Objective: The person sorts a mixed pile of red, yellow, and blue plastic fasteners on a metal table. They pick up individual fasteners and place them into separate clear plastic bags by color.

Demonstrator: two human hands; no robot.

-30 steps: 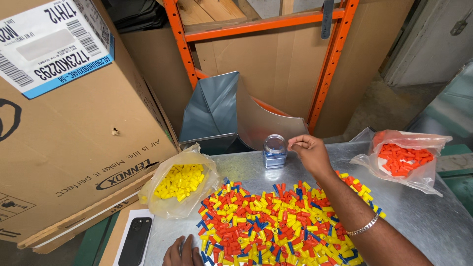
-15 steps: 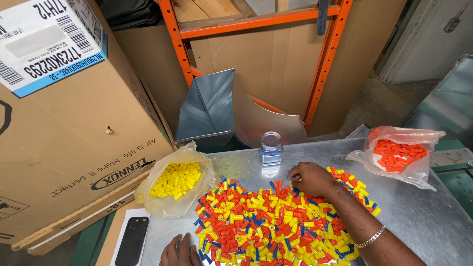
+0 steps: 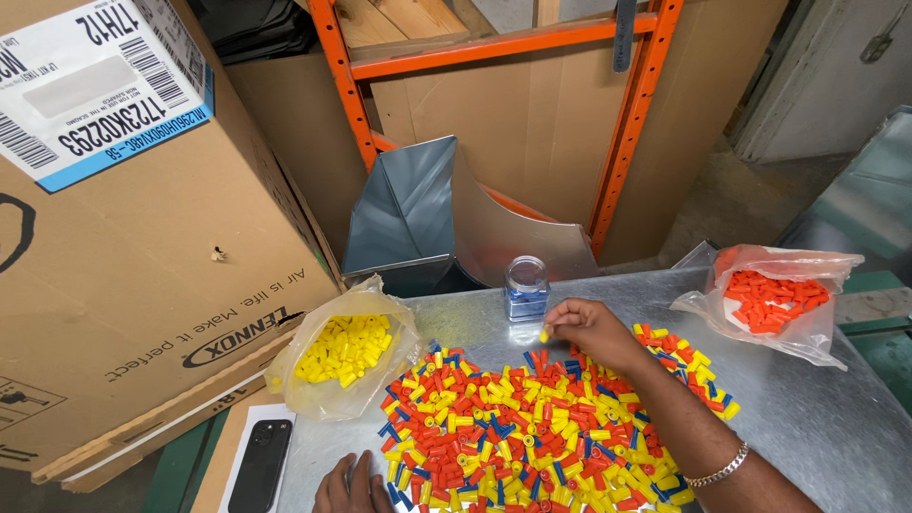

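Right hand (image 3: 591,328) up at the far edge of the pile (image 3: 541,432), grip pinched narrow on one yellow connector (image 3: 544,333), just below the small clear jar (image 3: 525,288) of blue pieces. Left hand (image 3: 350,486) low at the near edge of the metal desk (image 3: 836,418), fingers flat beside the heap, holding nothing visible. Mixed red, yellow and blue connectors spread between both hands. Bag of yellow ones (image 3: 344,356) to the left, bag of orange ones (image 3: 774,299) well off right. Black phone (image 3: 259,465) at lower left.

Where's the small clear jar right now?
In the head view, the jar stands on the metal table behind the mixed pile, just left of the right hand.
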